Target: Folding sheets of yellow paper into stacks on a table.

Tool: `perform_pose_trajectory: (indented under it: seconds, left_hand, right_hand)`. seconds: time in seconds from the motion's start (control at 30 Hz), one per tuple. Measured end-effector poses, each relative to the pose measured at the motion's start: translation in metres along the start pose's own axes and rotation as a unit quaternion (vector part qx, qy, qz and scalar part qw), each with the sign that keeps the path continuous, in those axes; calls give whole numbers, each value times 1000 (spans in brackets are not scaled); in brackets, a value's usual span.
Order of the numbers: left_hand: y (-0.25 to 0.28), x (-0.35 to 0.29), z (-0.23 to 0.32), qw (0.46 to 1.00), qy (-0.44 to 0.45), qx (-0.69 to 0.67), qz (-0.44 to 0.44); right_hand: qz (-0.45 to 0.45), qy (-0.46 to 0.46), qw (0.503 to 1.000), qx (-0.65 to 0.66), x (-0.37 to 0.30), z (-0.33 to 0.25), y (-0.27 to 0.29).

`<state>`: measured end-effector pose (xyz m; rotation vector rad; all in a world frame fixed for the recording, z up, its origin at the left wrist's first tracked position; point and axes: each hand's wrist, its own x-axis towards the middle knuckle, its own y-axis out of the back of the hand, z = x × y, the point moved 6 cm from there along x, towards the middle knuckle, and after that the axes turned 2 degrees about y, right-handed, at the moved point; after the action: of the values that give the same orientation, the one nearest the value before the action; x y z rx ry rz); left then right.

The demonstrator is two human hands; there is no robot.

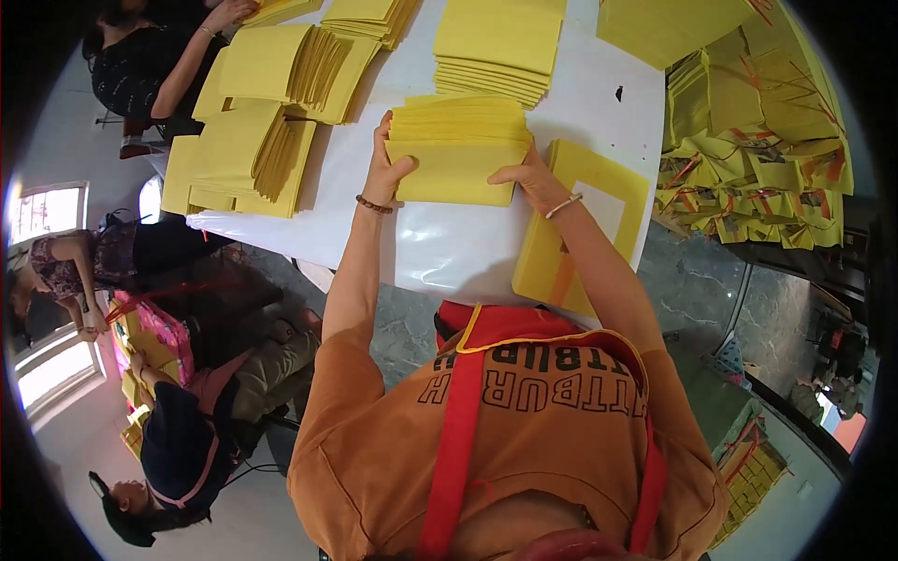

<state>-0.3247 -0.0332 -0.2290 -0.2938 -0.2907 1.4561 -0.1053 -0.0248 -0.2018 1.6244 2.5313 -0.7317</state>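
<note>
A thick stack of folded yellow paper (454, 173) is held between my two hands over the white-covered table (426, 245). My left hand (384, 176) grips its left end, thumb on the near face and fingers round the side. At the right end, my right hand (531, 183) holds it the same way, its thumb lying across the near corner. Several layered paper edges show along the top of the stack. Close by my right forearm lies a yellow pile (552, 248) with a white sheet (599, 208) on it.
Another yellow paper stack (496, 42) lies beyond my hands. Fanned stacks (267, 70) fill the table's left side, where a person (150, 70) reaches in. Large yellow bundles (748, 140) with red ties stand at the right. Two people work at the lower left.
</note>
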Motion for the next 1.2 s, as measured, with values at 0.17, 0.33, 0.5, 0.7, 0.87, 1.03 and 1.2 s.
perform_pose_trajectory:
  seconds: [0.17, 0.33, 0.5, 0.7, 0.87, 1.03, 1.2]
  left_hand:
    - [1, 3, 9, 1000, -3, 11, 13]
    - [-3, -11, 36, 992, -59, 107, -11]
    - [-20, -26, 75, 966, -152, 207, 1]
    - [-34, -32, 92, 959, -183, 215, -17]
    - [-23, -34, 72, 977, -134, 159, -51]
    - [0, -30, 46, 983, -89, 159, -26]
    - [16, -18, 33, 989, -40, 139, -8]
  right_hand:
    - [-18, -31, 999, -28, 4, 3, 2]
    - [-86, -57, 989, -104, -10, -8, -14]
    - [-78, -28, 992, -96, -21, -8, -18]
    - [-76, 67, 991, -91, -24, -21, -19]
    - [-88, 14, 991, -96, -23, -17, -24]
    - [-61, 61, 995, -58, -12, -5, -23]
    - [-23, 10, 995, -92, 6, 5, -20]
